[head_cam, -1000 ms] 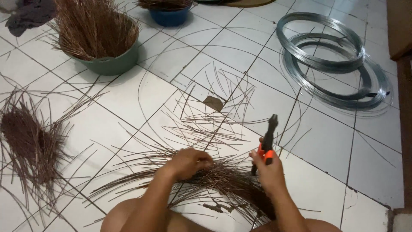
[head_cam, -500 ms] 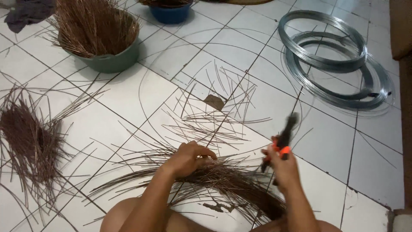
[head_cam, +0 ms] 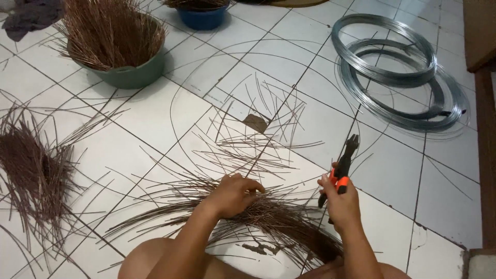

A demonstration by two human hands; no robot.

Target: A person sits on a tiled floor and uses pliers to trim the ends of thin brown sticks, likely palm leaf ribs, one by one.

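The left hand (head_cam: 233, 195) presses its curled fingers onto the long curved bundle of thin brown sticks (head_cam: 268, 217) on the white tiled floor (head_cam: 155, 119). The right hand (head_cam: 341, 201), just right of the bundle's bend, is closed around the orange-handled black pliers (head_cam: 342, 168), nose upward. Loose sticks could spring free if the left grip slackens, or the pliers' tip could snag strands.

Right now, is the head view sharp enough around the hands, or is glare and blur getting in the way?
Head view: lighting soft and even, only mild sheen on the white floor tiles; left hand on the stick bundle and right hand holding the pliers look slightly soft; the wire coils read clearly; shadows are faint.
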